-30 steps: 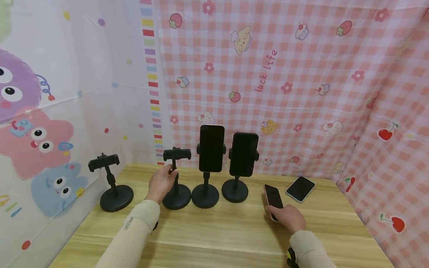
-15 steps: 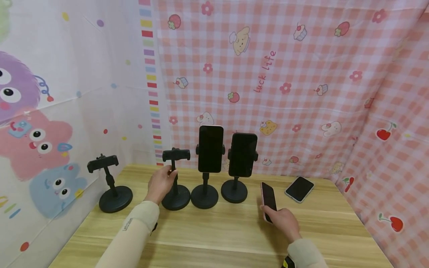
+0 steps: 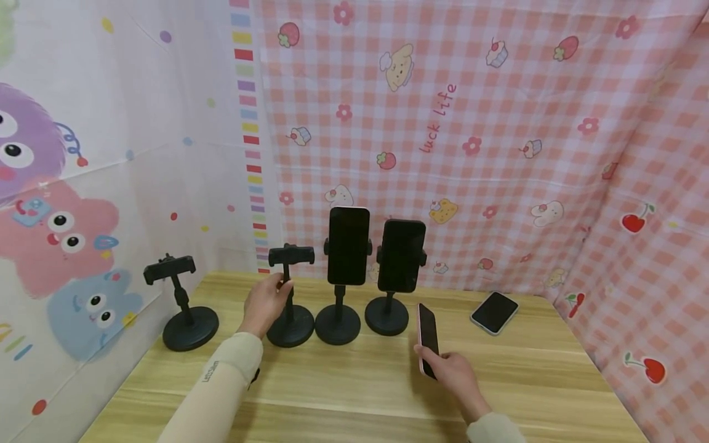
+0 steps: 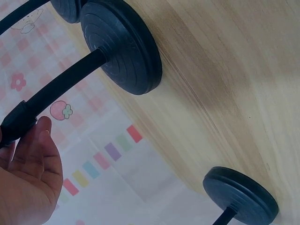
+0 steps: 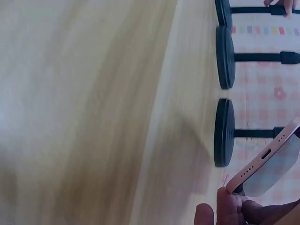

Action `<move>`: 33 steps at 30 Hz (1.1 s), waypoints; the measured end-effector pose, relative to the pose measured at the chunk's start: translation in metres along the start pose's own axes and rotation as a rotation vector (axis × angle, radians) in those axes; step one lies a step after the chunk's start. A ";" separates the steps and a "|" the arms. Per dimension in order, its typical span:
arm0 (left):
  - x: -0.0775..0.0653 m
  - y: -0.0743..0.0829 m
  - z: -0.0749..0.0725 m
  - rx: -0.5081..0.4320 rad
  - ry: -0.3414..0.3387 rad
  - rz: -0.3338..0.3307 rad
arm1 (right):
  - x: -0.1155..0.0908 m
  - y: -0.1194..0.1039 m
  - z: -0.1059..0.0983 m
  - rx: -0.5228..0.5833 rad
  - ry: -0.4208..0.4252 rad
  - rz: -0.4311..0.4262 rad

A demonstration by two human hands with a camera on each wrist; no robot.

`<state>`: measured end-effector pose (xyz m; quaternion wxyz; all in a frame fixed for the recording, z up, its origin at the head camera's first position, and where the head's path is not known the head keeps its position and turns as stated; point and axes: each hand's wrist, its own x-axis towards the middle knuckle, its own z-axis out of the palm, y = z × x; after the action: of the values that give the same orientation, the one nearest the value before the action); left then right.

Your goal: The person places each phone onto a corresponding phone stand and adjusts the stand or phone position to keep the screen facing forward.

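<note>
My left hand [image 3: 266, 304] grips the stem of a black phone stand [image 3: 290, 329] whose clamp holds no phone. In the left wrist view, the fingers of the left hand [image 4: 33, 176] curl round the stem's collar. A pink-edged smartphone [image 3: 428, 338] is in my right hand [image 3: 454, 375], lifted and tilted above the table, its dark screen partly visible. The right wrist view shows the smartphone's [image 5: 265, 154] lower edge with its charging port. To the right of the gripped stand, one stand bears a black-screened phone [image 3: 348, 246], and another bears a dark phone [image 3: 401, 255].
A vacant phone stand [image 3: 191, 328] stands at the far left. One light-edged phone [image 3: 495, 312] lies flat at the back right of the wooden table [image 3: 343, 394]. Patterned cloth [image 3: 487, 184] hangs behind the table and along both sides.
My right hand has carried the pink-edged smartphone leftward, toward the stands, and turned it more edge-on. The left hand stays on the same stand's stem.
</note>
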<state>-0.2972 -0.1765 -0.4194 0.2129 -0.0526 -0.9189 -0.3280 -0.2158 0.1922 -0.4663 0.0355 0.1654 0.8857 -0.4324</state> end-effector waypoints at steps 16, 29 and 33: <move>0.001 0.002 0.001 0.019 -0.001 -0.038 | -0.030 -0.008 0.025 -0.004 -0.051 -0.084; 0.001 0.002 0.006 0.130 0.001 -0.030 | -0.053 -0.028 0.041 0.003 -0.130 -0.113; 0.001 0.003 0.007 0.143 0.000 -0.032 | -0.059 -0.036 0.046 0.002 -0.155 -0.135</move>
<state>-0.3000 -0.1694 -0.4220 0.2109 -0.0227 -0.9406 -0.2651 -0.1752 0.1206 -0.4558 0.0745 0.0717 0.8890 -0.4461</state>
